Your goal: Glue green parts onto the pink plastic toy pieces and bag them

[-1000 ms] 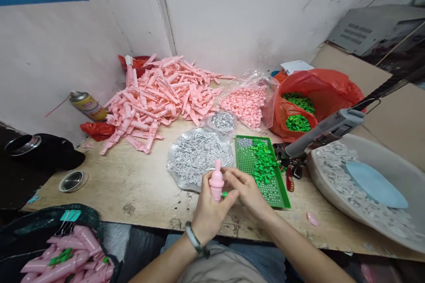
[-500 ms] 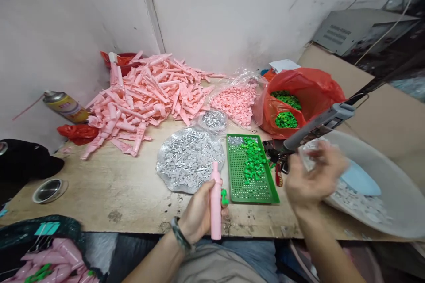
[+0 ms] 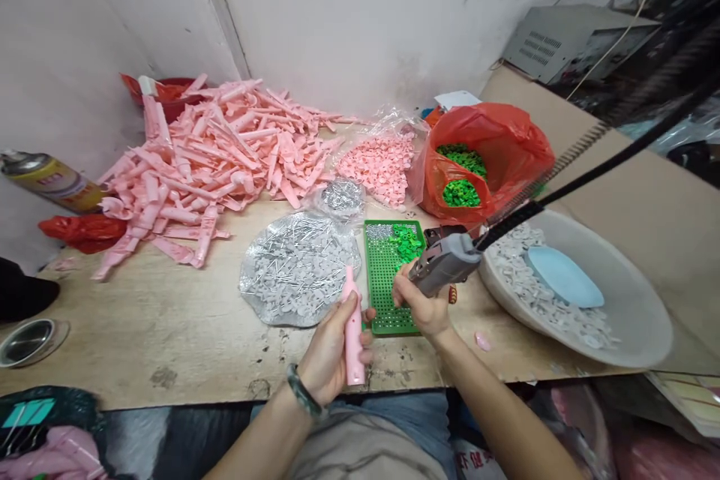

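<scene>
My left hand (image 3: 333, 337) is closed around a pink plastic tube-shaped part (image 3: 353, 349), held upright with its narrow end up. A bit of green shows beside my fingers. My right hand (image 3: 423, 304) grips a grey electric screwdriver (image 3: 450, 264) that hangs from a coil spring and a black cable; its tip is hard to make out. Both hands are above the front of the table, the right one over a green perforated tray (image 3: 388, 326). Small green plastic parts (image 3: 406, 241) and tiny silver screws (image 3: 385, 231) lie in that tray.
Left of the tray lies a silvery bag (image 3: 301, 270) of grey parts and metal pins. Behind are a pink parts heap (image 3: 225, 142), a bag of small pink pieces (image 3: 382, 165) and a red bag (image 3: 506, 142). A wide basin (image 3: 646, 315) of white parts stands right.
My right hand has moved left from beside the basin and taken hold of the screwdriver, pulling it down over the tray. My left hand still holds the pink part. The view has shifted right.
</scene>
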`<action>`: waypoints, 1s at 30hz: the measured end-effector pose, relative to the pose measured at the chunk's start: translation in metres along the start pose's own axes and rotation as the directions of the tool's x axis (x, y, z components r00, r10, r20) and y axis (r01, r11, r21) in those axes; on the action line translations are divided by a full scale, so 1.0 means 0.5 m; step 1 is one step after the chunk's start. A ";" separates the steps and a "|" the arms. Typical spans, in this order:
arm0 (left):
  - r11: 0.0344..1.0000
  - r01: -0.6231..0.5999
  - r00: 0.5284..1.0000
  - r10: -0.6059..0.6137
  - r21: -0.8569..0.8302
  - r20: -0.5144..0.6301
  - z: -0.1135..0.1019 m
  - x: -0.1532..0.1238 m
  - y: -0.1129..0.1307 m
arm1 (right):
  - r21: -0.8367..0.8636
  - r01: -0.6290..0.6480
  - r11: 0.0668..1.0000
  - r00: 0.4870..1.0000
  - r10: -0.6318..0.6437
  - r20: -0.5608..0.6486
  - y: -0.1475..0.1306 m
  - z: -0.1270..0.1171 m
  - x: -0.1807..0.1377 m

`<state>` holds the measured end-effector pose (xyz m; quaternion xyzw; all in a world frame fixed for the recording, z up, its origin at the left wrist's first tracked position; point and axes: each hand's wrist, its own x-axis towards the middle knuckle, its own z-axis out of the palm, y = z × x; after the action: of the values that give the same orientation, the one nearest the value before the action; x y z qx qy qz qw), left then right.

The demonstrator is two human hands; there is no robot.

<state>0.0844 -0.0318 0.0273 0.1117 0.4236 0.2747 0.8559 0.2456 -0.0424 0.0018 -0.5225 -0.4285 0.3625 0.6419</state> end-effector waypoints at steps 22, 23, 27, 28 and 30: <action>0.999 -0.001 1.000 0.000 -0.037 -0.012 0.003 0.010 -0.022 | 0.045 0.056 0.997 0.984 -0.047 -0.172 0.047 0.010 -0.020; 0.999 -0.002 1.000 0.001 -0.035 -0.018 0.004 0.010 -0.023 | 0.055 0.070 0.996 0.984 -0.060 -0.167 0.050 0.011 -0.020; 0.999 -0.025 0.999 0.024 -0.021 -0.033 0.005 0.008 -0.026 | 0.090 0.131 0.987 0.977 -0.114 -0.180 0.052 0.014 -0.016; 0.999 -0.035 0.999 0.034 -0.018 -0.035 0.005 0.009 -0.027 | 0.098 0.143 0.985 0.974 -0.123 -0.191 0.047 0.015 -0.014; 0.998 -0.063 0.997 0.063 -0.005 -0.044 0.007 0.011 -0.032 | 0.144 0.164 0.976 0.970 -0.133 -0.203 0.022 0.019 -0.012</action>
<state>0.0958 -0.0419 0.0189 0.1164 0.4376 0.3052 0.8377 0.2343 -0.0422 -0.0091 -0.4683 -0.3724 0.2942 0.7453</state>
